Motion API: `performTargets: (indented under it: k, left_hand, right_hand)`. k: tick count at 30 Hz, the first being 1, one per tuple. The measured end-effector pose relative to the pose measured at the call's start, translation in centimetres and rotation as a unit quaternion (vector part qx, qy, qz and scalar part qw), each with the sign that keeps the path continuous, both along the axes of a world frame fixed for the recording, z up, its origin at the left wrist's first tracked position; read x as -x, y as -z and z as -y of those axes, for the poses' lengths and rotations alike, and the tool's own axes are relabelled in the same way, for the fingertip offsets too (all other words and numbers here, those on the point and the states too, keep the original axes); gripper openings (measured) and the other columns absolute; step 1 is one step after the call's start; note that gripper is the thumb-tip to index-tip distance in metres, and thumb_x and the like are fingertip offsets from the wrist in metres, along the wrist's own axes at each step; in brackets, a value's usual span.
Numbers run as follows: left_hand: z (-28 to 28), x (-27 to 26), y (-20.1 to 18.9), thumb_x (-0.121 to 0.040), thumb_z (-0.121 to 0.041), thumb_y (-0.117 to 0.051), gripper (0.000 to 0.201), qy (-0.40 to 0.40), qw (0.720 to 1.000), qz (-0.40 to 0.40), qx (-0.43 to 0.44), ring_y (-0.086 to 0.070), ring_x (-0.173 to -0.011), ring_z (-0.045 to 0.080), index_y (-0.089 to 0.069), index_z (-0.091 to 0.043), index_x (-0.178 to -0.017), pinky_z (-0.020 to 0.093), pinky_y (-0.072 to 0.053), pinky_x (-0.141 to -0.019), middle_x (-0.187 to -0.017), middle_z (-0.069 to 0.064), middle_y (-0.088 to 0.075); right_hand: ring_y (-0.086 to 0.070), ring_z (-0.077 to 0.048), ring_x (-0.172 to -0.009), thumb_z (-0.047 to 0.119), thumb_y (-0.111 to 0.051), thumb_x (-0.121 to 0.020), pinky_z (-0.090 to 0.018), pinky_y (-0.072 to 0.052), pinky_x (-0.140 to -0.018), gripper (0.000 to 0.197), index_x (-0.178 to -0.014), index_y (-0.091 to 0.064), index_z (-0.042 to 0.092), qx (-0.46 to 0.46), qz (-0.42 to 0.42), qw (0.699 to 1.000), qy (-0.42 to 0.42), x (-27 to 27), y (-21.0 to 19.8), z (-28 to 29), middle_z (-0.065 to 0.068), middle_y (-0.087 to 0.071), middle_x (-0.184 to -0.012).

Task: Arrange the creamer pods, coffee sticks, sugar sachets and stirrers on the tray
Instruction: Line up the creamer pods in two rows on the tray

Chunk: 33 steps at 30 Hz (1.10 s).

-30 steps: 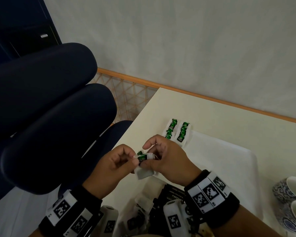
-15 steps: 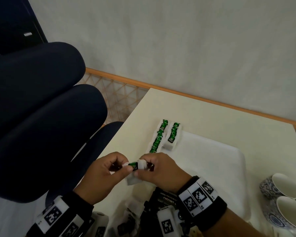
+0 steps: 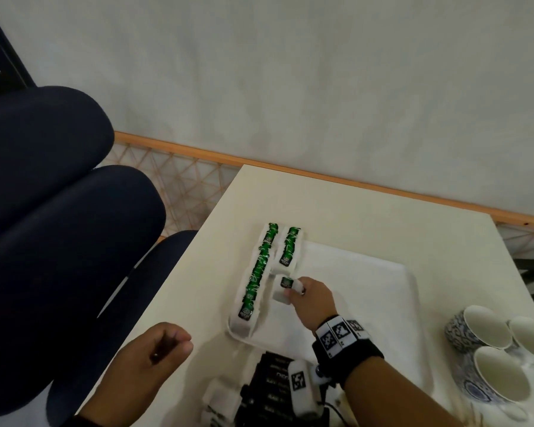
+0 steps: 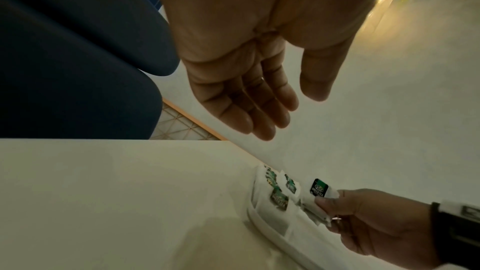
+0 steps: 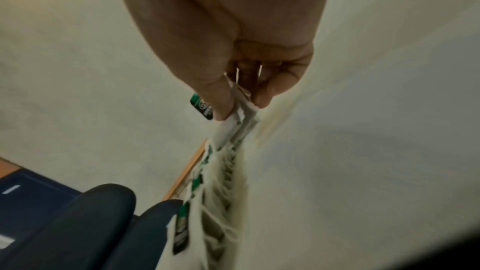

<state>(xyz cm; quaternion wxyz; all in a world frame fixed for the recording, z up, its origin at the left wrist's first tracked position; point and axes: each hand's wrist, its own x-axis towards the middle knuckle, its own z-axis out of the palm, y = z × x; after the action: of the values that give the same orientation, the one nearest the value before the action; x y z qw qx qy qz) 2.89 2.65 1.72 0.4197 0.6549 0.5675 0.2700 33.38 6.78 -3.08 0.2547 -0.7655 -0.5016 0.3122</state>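
Right now a white sachet with a green tea label (image 3: 285, 287) is pinched between the thumb and fingers of the right hand (image 3: 310, 298), held low over the white tray (image 3: 383, 303) just short of the shorter of two sachet rows (image 3: 289, 246). The longer row (image 3: 256, 277) lies just to the hand's left along the tray's edge. Whether the sachet already touches the tray I cannot tell. This looks like the placing step: the next move calls for setting it down in line with the short row, then letting go. Nearer the person than the hand, dark packets (image 3: 272, 383) wait on the table (image 3: 352, 211). The left hand (image 3: 154, 352) hangs relaxed and holds nothing, off to the left near the table's edge. Patterned cups (image 3: 487, 334) stand well to the right
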Motion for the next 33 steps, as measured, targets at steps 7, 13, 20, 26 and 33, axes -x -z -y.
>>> performTargets:
  k: [7,13,20,26,33]
  left_hand:
    - [0.1,0.6,0.8,-0.066,-0.046,-0.075,0.023,-0.027,0.999,-0.011,0.031,-0.068,-0.077,0.018,-0.068,-0.035,-0.085,0.035,-0.054,-0.078,-0.076,0.0,-0.071]
    - [-0.2,0.7,1.4,-0.08,-0.014,-0.074,0.023,0.0,0.998,-0.046,0.039,-0.068,-0.072,0.012,-0.068,-0.035,-0.077,0.024,-0.053,-0.07,-0.073,0.001,-0.071]
    - [-0.3,0.6,1.3,-0.048,-0.063,-0.062,0.039,-0.006,0.999,-0.04,0.032,-0.068,-0.067,0.009,-0.067,-0.037,-0.076,0.019,-0.051,-0.067,-0.072,-0.002,-0.071]
    - [-0.3,0.4,1.4,-0.057,-0.053,-0.067,0.028,0.009,0.998,-0.049,0.024,-0.066,-0.067,0.015,-0.067,-0.036,-0.079,0.02,-0.05,-0.065,-0.063,-0.007,-0.068]
    - [-0.2,0.4,2.1,-0.058,-0.055,-0.068,0.028,0.007,0.999,-0.045,0.029,-0.066,-0.067,0.013,-0.066,-0.035,-0.077,0.019,-0.049,-0.066,-0.064,-0.006,-0.068]
  right_hand:
    - [-0.053,-0.023,-0.077,0.028,-0.059,-0.09,-0.028,-0.041,-0.067,0.016,-0.08,-0.058,0.015,0.019,-0.019,0.999,0.026,0.4,1.1,-2.5,-0.004,-0.058,-0.078]
    - [-0.055,-0.023,-0.084,0.028,-0.057,-0.092,-0.026,-0.038,-0.069,0.023,-0.105,-0.063,0.01,0.006,-0.016,0.999,0.035,0.7,0.8,-3.3,-0.006,-0.061,-0.093]
    - [-0.055,-0.018,-0.083,0.027,-0.067,-0.086,-0.024,-0.04,-0.063,0.038,-0.115,-0.044,0.018,-0.026,-0.093,0.989,0.112,0.8,1.4,-3.4,-0.003,-0.058,-0.098]
    - [-0.057,-0.019,-0.095,0.033,-0.068,-0.085,-0.024,-0.043,-0.076,0.053,-0.125,-0.037,0.019,-0.043,-0.118,0.98,0.153,0.7,1.8,-3.0,-0.004,-0.056,-0.108]
    - [-0.051,-0.008,-0.067,0.016,-0.059,-0.087,-0.019,-0.04,-0.058,0.028,-0.108,-0.041,0.013,-0.053,-0.079,0.988,0.122,1.2,2.2,-2.0,0.003,-0.054,-0.074]
